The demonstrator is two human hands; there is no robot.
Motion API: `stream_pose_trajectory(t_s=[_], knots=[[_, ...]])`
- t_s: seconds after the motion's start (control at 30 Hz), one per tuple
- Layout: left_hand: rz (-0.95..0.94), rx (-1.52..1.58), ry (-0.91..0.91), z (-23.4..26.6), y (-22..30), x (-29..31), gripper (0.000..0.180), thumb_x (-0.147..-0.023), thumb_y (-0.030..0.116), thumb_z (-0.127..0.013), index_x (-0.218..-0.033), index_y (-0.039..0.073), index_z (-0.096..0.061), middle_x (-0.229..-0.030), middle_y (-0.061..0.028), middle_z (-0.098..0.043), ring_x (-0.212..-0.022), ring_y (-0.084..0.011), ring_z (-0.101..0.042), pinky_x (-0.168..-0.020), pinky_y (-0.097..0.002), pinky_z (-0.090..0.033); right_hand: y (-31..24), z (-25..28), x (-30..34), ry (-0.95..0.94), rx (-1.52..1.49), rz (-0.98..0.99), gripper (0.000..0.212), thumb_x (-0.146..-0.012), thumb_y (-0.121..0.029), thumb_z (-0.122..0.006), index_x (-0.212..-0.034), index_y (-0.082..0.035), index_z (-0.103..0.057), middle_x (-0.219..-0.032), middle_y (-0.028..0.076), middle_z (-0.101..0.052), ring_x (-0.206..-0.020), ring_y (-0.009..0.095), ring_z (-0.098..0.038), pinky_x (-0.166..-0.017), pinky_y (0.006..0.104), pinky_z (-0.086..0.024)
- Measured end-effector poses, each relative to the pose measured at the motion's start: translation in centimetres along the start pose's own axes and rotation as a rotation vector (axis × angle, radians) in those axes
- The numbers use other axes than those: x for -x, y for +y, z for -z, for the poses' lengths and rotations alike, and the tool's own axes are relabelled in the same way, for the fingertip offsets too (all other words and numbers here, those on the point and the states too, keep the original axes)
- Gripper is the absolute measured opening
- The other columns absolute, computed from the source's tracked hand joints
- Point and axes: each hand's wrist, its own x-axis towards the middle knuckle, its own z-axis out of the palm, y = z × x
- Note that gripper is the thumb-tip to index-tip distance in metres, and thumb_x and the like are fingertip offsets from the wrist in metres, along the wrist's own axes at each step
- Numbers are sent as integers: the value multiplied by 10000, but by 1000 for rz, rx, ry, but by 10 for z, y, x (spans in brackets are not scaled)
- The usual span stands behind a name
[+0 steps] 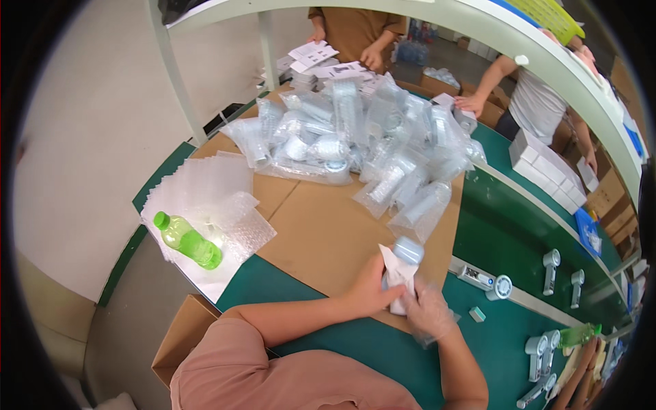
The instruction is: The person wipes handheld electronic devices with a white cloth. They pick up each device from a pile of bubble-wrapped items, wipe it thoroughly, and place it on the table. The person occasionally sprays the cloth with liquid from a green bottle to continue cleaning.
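Close in front of me, both hands are closed round a pale blue handheld fan (408, 250); its rounded head sticks up above my fingers. A white tissue or cloth (398, 265) lies against the fan's body between my hands. My left hand (371, 285) grips from the left, fingers partly hidden. On the right, my right hand (430, 311) wears a thin clear plastic glove and is slightly blurred. Just beyond, a big pile of bubble-wrap bags (307, 137) with fans inside covers the far part of the brown cardboard sheet (301, 225).
Left, a green-capped bottle (191, 240) lies on stacked bubble-wrap bags (205, 181). Right are a loose fan (486, 280), a small green-and-white block (477, 314), several more fans (540, 352) and white boxes (547, 171). Two people work across the table; another person's arms (581, 372) show lower right.
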Motion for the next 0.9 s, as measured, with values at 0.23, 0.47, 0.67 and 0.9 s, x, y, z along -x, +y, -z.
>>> stream_pose_trajectory(t_s=[0.23, 0.47, 0.67, 0.9], knots=[[-105, -380, -54, 15, -6, -10, 731, -781, 171, -687, -1408, 42, -333, -1397, -289, -344, -1266, -455, -379, -1054, -450, -346, 30, 93, 15, 450, 237, 72, 451, -781, -255, -665, -1166, -29, -598, -1146, 215, -612, -1059, 398, -566, -909, 455, -451], [-183, -346, -45, 13, -13, -11, 630, -767, 188, -682, -1327, 46, -432, -1366, -268, -382, -1241, -435, -405, -1044, -447, -351, 126, 127, 21, 125, 121, -317, 367, -761, -278, -678, -1034, -33, -683, -1001, 166, -678, -929, 321, -638, -839, 388, -491], [-202, -336, -31, 11, -14, -11, 618, -764, 187, -683, -1315, 42, -445, -1345, -268, -397, -1204, -436, -428, -1017, -452, -370, 111, 138, 27, 43, 182, -335, 366, -779, -323, -686, -1016, -45, -706, -868, 160, -695, -800, 282, -664, -754, 355, -512], [-155, -364, -44, 15, -5, -11, 600, -764, 190, -687, -1294, 19, -465, -1344, -269, -396, -1194, -441, -438, -1007, -461, -378, 102, 136, 29, 36, 97, -407, 337, -771, -285, -706, -995, -33, -709, -857, 159, -689, -794, 239, -654, -738, 350, -503]])
